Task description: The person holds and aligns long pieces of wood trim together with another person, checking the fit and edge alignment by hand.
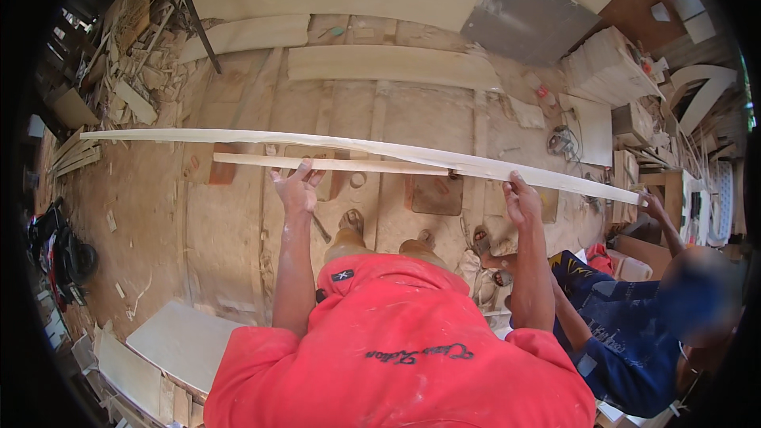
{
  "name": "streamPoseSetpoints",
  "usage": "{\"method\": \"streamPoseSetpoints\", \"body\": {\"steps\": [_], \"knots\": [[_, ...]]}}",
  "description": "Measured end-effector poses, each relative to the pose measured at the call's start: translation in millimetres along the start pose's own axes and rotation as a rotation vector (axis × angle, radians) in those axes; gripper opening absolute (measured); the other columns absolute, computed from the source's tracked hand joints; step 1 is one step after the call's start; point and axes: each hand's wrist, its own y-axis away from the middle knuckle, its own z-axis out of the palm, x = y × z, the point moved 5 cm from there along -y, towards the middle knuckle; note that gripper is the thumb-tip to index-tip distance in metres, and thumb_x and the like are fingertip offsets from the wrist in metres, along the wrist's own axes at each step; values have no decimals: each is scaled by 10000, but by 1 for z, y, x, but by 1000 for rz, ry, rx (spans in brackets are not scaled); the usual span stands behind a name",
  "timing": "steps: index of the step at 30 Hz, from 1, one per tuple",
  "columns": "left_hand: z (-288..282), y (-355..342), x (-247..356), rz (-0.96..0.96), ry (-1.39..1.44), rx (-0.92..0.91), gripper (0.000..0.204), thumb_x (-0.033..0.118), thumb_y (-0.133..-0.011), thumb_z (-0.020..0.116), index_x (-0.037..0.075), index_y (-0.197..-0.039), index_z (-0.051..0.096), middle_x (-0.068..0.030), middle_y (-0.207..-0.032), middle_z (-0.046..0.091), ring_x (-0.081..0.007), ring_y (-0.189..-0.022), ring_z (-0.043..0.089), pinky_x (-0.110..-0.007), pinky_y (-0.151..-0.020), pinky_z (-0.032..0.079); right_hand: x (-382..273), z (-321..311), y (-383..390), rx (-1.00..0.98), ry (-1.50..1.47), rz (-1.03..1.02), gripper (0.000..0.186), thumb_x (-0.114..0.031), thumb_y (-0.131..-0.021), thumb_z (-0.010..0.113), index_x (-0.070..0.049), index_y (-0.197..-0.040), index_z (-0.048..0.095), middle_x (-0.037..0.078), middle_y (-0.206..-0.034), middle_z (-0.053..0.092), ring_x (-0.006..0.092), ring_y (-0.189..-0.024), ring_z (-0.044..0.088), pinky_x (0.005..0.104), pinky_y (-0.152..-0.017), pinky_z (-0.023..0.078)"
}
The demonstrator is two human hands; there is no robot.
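A long pale wooden strip (380, 147) stretches across the view in front of me, its right end lower in the picture. My right hand (523, 201) pinches its lower edge right of the middle. Beneath it runs a shorter, narrower wooden strip (357, 165), whose right end meets the long strip's lower edge. My left hand (298, 190) grips this shorter strip left of its middle, thumb over it and fingers partly hidden. At the far right end of the long strip is a co-worker's hand (654, 210); its exact hold is hard to make out.
A co-worker in dark blue (610, 317) is close on my right. Pale boards (396, 66) lie on the dusty floor ahead. Offcuts (135, 95) heap up at the far left. A corded power tool (562, 143) rests at right, near stacked panels (606, 67). Behind left is a white board (186, 341).
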Motion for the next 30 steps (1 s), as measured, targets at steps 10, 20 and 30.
{"method": "streamPoseSetpoints", "body": {"steps": [10,20,30], "knots": [[17,18,-2,30,-7,-17,902,-157,-781,596,209,-1420,75,-161,-1124,490,-267,-927,602,-514,-761,580,1,2,0,-3,-14,16,106,-66,-885,636,3,-940,576,47,-832,573,121,-679,530,196,-560,472],[16,15,5,5,-8,-41,851,-156,-780,601,186,-1417,151,-147,-1068,538,-268,-880,626,-506,-755,580,4,-5,-5,31,-25,25,124,-50,-869,649,-3,-960,580,51,-833,596,125,-678,557,202,-541,485],[19,18,7,56,12,-14,848,-158,-785,596,189,-1412,142,-140,-1050,549,-262,-875,631,-494,-744,584,2,1,0,52,-19,30,119,-46,-872,643,-2,-964,580,50,-828,595,128,-667,561,200,-539,499]]}}
